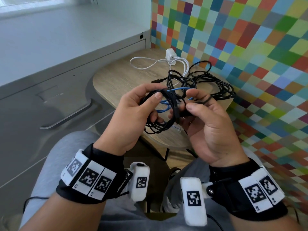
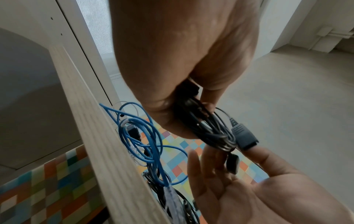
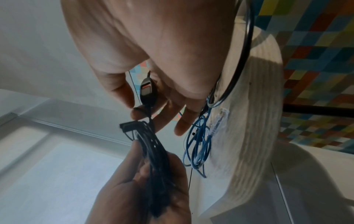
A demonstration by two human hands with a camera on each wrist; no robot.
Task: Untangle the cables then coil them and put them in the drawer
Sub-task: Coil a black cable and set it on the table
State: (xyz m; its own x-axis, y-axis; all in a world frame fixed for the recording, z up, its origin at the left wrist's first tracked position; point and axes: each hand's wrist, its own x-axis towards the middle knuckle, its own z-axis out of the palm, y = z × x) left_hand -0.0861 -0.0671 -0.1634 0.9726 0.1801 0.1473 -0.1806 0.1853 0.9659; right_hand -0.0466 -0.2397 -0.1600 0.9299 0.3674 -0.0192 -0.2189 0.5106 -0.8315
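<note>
Head view: both hands work a coiled black cable above the near edge of the wooden table.

At frame centre we see the left hand (image 1: pixel 133 112) with fingers and thumb curled round the black cable coil (image 1: pixel 160 120), clamping its loops together. The right hand (image 1: pixel 208 125) pinches a strand of the same coil; in the right wrist view its thumb and fingers close on an inline black plug body (image 3: pixel 147 91). A blue cable (image 1: pixel 164 104) is threaded through the held loops. Behind the hands, toward centre right of the frame, a loose black cable tangle (image 1: pixel 210 84) lies on the table (image 1: pixel 120 77). A white cable with charger (image 1: pixel 170 55) lies at the table's far edge, upper centre. We cannot identify a drawer with certainty.
</note>
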